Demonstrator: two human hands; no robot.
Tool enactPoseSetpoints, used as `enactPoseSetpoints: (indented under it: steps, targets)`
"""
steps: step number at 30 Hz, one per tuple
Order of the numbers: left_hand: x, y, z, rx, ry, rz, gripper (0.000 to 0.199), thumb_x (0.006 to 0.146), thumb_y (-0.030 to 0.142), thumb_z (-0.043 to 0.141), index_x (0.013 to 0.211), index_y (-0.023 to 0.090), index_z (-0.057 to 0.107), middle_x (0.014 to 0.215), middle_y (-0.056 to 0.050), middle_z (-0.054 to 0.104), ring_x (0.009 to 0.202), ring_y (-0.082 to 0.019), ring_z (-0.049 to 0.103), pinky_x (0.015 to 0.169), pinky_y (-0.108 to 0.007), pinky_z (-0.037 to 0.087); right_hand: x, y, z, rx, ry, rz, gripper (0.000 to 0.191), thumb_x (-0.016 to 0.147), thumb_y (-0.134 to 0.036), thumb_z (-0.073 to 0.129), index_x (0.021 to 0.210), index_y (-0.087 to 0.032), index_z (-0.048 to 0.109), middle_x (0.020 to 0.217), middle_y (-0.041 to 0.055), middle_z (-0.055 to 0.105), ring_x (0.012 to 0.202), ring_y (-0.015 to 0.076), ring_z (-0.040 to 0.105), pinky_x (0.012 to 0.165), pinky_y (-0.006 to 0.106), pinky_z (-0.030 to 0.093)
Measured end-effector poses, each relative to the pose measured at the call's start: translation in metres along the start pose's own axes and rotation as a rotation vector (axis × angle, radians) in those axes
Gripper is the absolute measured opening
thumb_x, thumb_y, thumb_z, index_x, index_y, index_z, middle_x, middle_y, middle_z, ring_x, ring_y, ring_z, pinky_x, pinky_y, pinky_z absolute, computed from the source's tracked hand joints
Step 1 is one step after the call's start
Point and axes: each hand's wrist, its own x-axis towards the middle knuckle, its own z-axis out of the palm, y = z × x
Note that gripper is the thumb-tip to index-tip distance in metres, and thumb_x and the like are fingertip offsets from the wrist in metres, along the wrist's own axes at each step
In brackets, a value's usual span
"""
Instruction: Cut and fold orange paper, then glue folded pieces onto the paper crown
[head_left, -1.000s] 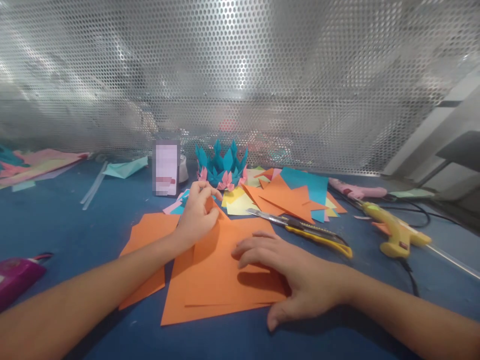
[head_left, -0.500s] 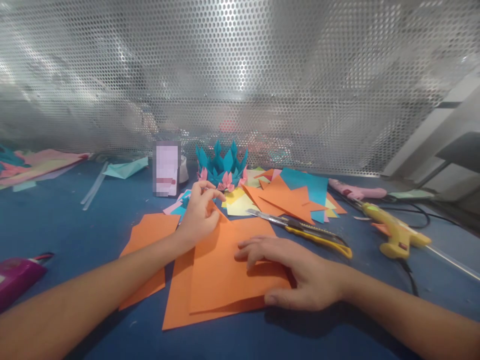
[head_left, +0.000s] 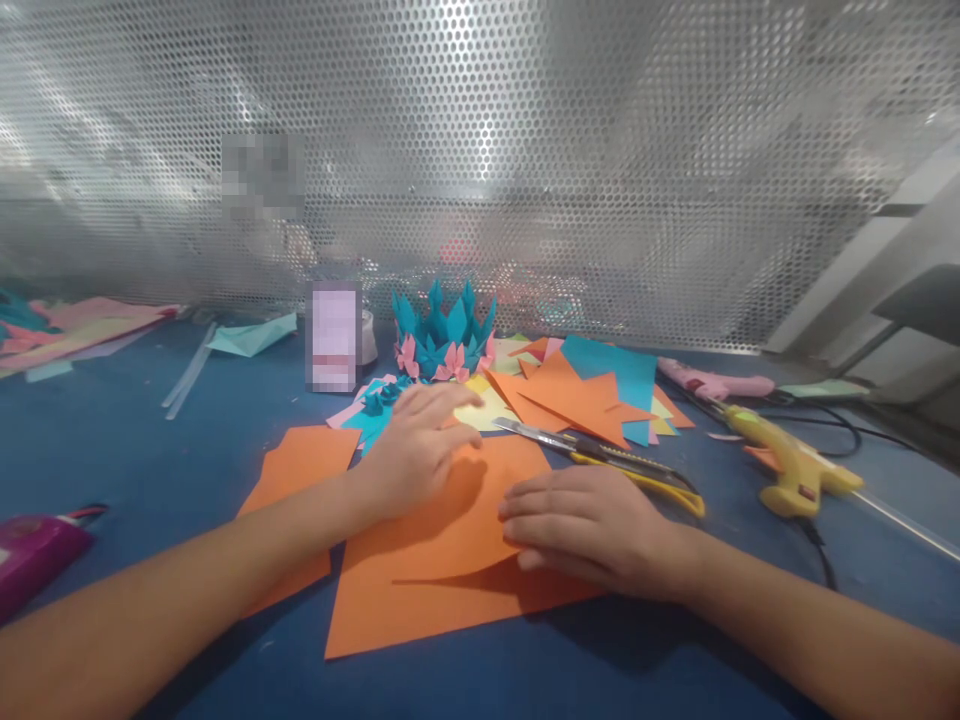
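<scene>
- The work in hand looks like lining up or folding the big orange paper sheet, which lies flat in the near middle of the blue table.
- Its orange top layer lifts a bit at the near side and makes a dark shadow.
- The left hand is over the far part of the paper. Its grip is partly open, thumb and fingers apart, with nothing seen in it.
- The right hand lies on the right side, fingers close together and bent. I cannot tell if its grip pinches the paper.
- Moving that layer neatly seems to call for soft fingers and matching edges.
- Just beyond the right hand is a black and silver craft knife.
- Farther off stand a spiky blue paper flower and a phone.
- To the right lies a yellow glue gun.
- Behind is a shiny metal wall full of holes.
</scene>
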Motion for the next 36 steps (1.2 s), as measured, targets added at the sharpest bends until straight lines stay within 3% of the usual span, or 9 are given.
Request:
enactPoseSetpoints:
  steps: [3, 6, 13, 16, 20, 24, 26, 30, 36]
  targets:
    - [0.0, 0.002, 0.002, -0.196, -0.195, 0.121, 0.038, 0.078, -0.002, 0.036, 0.097, 0.019, 0.062, 0.115, -0.005, 0.062, 0.108, -0.017, 0.055, 0.094, -0.034, 0.042, -0.001, 0.0, 0.001, -0.027, -0.102, -0.065, 0.022, 0.091, -0.012, 0.042, 0.102, -0.012, 0.061, 0.097, 0.0082, 0.072, 0.093, 0.0166, 0.066, 0.081, 0.027, 0.052]
    - [-0.001, 0.0, 0.003, -0.262, -0.287, 0.09, 0.038, 0.079, 0.0, 0.037, 0.103, 0.019, 0.06, 0.118, -0.006, 0.062, 0.109, -0.017, 0.055, 0.097, -0.035, 0.042, -0.003, 0.0, 0.003, 0.011, -0.167, -0.043, 0.031, 0.084, -0.006, 0.04, 0.107, -0.011, 0.059, 0.103, 0.0096, 0.07, 0.097, 0.0183, 0.063, 0.082, 0.03, 0.051]
    - [0.005, 0.004, -0.007, -0.296, -0.315, 0.024, 0.024, 0.086, 0.011, 0.04, 0.092, 0.018, 0.062, 0.106, -0.008, 0.063, 0.099, -0.018, 0.057, 0.088, -0.033, 0.044, -0.007, 0.001, 0.003, 0.066, -0.033, 0.314, 0.021, 0.082, -0.011, 0.043, 0.091, -0.018, 0.061, 0.079, 0.0035, 0.07, 0.071, 0.0127, 0.064, 0.063, 0.024, 0.048]
    - [0.007, 0.003, -0.008, -0.405, -0.365, -0.055, 0.02, 0.086, 0.015, 0.044, 0.089, 0.018, 0.063, 0.102, -0.007, 0.061, 0.094, -0.016, 0.057, 0.083, -0.028, 0.045, -0.007, 0.005, 0.004, 0.082, 0.006, 0.484, 0.016, 0.084, -0.017, 0.046, 0.085, -0.019, 0.062, 0.066, 0.0002, 0.066, 0.058, 0.0113, 0.059, 0.057, 0.023, 0.045]
    - [0.011, -0.005, -0.011, -0.581, -0.475, -0.197, 0.021, 0.089, 0.027, 0.043, 0.087, 0.019, 0.063, 0.099, -0.005, 0.061, 0.09, -0.015, 0.057, 0.081, -0.028, 0.045, -0.004, 0.011, 0.007, 0.162, 0.002, 0.683, 0.017, 0.088, -0.024, 0.047, 0.087, -0.019, 0.064, 0.072, 0.0009, 0.068, 0.063, 0.0124, 0.06, 0.059, 0.023, 0.045]
    - [0.017, -0.008, -0.023, -0.695, -0.59, -0.457, 0.042, 0.092, 0.048, 0.031, 0.088, 0.019, 0.062, 0.098, -0.006, 0.063, 0.092, -0.017, 0.057, 0.083, -0.03, 0.044, 0.0, 0.014, 0.01, 0.198, 0.017, 0.781, 0.015, 0.086, -0.025, 0.051, 0.086, -0.02, 0.065, 0.076, 0.0005, 0.069, 0.068, 0.0138, 0.061, 0.062, 0.024, 0.046]
    - [0.02, -0.007, -0.03, -0.685, -0.666, -0.475, 0.039, 0.086, 0.054, 0.043, 0.086, 0.02, 0.063, 0.105, -0.005, 0.061, 0.094, -0.018, 0.057, 0.081, -0.029, 0.043, 0.0, 0.014, 0.011, 0.211, 0.027, 0.791, 0.014, 0.085, -0.024, 0.051, 0.086, -0.021, 0.065, 0.078, 0.0004, 0.069, 0.069, 0.0139, 0.062, 0.064, 0.025, 0.046]
    - [0.023, -0.005, -0.038, -0.665, -0.749, -0.43, 0.023, 0.075, 0.042, 0.06, 0.079, 0.019, 0.062, 0.105, -0.004, 0.058, 0.088, -0.016, 0.056, 0.075, -0.026, 0.042, -0.003, 0.014, 0.013, 0.209, 0.054, 0.829, 0.015, 0.083, -0.027, 0.054, 0.094, -0.021, 0.063, 0.082, 0.0011, 0.068, 0.07, 0.0147, 0.061, 0.066, 0.027, 0.046]
    - [0.023, -0.008, -0.032, -0.62, -0.748, -0.593, 0.006, 0.073, 0.024, 0.05, 0.071, 0.018, 0.047, 0.066, 0.004, 0.041, 0.057, -0.009, 0.036, 0.052, -0.023, 0.028, -0.005, 0.016, 0.014, 0.386, 0.105, 0.92, 0.04, 0.084, -0.031, 0.054, 0.12, -0.019, 0.042, 0.065, -0.0039, 0.056, 0.053, 0.0114, 0.052, 0.052, 0.023, 0.041]
